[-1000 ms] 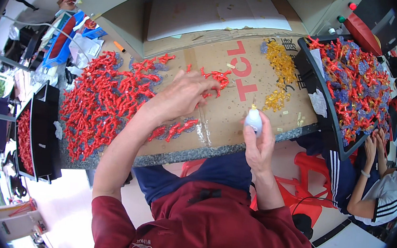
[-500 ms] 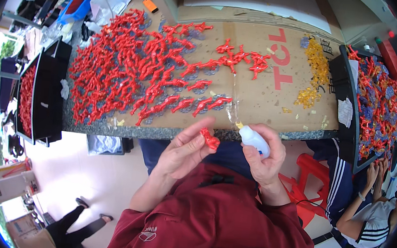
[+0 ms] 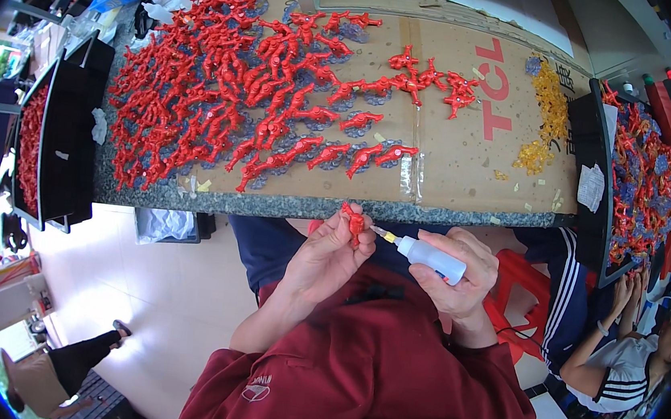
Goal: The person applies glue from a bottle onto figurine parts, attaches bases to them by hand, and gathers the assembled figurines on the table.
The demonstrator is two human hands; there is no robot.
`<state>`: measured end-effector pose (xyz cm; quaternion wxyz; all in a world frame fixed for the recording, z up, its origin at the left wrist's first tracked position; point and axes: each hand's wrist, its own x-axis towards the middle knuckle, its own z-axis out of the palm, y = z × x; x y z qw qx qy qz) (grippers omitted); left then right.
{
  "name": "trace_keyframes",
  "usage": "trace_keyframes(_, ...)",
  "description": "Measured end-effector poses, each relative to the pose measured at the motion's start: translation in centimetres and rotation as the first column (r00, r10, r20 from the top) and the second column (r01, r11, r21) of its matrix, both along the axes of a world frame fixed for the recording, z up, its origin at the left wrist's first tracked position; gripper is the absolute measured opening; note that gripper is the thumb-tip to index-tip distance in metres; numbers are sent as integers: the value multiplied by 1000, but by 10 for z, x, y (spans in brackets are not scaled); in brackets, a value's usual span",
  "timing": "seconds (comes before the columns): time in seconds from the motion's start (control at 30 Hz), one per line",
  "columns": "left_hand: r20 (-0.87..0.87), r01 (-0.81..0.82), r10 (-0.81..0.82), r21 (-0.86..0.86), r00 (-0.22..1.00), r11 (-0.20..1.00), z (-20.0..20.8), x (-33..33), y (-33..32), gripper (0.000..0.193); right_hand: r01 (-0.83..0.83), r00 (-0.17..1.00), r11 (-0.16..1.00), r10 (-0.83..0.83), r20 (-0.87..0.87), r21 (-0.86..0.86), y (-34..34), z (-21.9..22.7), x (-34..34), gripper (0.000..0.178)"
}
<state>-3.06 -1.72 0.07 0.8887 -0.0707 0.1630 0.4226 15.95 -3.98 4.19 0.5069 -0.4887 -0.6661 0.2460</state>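
Note:
Pinched in the fingers of my left hand (image 3: 319,255) is a small red plastic figure (image 3: 356,226), held just in front of the table edge. My right hand (image 3: 470,281) is wrapped round a white squeeze bottle (image 3: 432,259) with a yellow collar and a thin nozzle. The bottle lies tilted, nozzle pointing left, with its tip close beside the figure; whether they touch I cannot tell. Beyond my hands, many red figures (image 3: 276,159) with translucent purplish parts lie in rows and heaps on a cardboard sheet (image 3: 476,171).
Translucent yellow pieces (image 3: 551,109) lie at the cardboard's right. Black bins stand at both ends: a left bin (image 3: 77,128) of red pieces, a right bin (image 3: 588,133) of mixed pieces with a co-worker's hands (image 3: 628,294) beside it. A red stool (image 3: 516,279) stands at right. Another person (image 3: 65,373) is lower left.
The bottle's nozzle has swung round to point left, close to the red figure. My left fingers have closed in and turned the figure more upright. The view has shifted slightly.

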Motion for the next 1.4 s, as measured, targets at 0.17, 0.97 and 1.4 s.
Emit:
trace_keyframes(0.17,6,12,-12,0,1000,1000,0,1,0,20,-1,1000,1000,1,-1,-3,3,-1,-3,39)
trace_keyframes(0.97,52,91,-98,119,994,989,-12,2,7,27,214,950,963,-245,-194,-167,20,-2,20,33)
trace_keyframes(1.4,22,18,-25,288,999,957,-21,1,13,27,18,998,994,-24,-53,-108,21,14,18,33)
